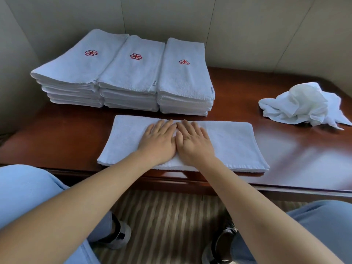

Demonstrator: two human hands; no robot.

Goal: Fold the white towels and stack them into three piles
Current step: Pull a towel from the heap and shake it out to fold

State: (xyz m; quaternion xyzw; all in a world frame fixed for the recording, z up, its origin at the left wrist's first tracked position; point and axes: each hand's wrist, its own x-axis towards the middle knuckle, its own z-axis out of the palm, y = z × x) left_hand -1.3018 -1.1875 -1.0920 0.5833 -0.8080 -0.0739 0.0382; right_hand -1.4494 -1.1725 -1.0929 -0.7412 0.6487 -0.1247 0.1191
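Nearest you, your knees in light blue trousers [24,189] frame a striped brown floor [167,212], with your dark shoes [122,235] set on it. Your bare forearms reach forward over the front edge of the glossy reddish-brown wooden table [57,134].

Your left hand [159,139] and right hand [192,141] lie side by side, thumbs touching, both flat with fingers straight and slightly spread, pressing palms-down on the middle of the long folded white terry towel [228,145]. That towel lies crosswise in front of you, its near long edge running just along the table's front edge, its ends reaching well out to either side of your hands.

To your right, bare tabletop opens between the towel's end and a crumpled white towel heap [301,105], which sits apart near the right edge.

Just beyond your fingertips stand three stacks of folded white towels [133,77], touching one another in a row, each topped by a small red flower emblem [136,56]. Behind them rises a beige panelled wall [171,16].
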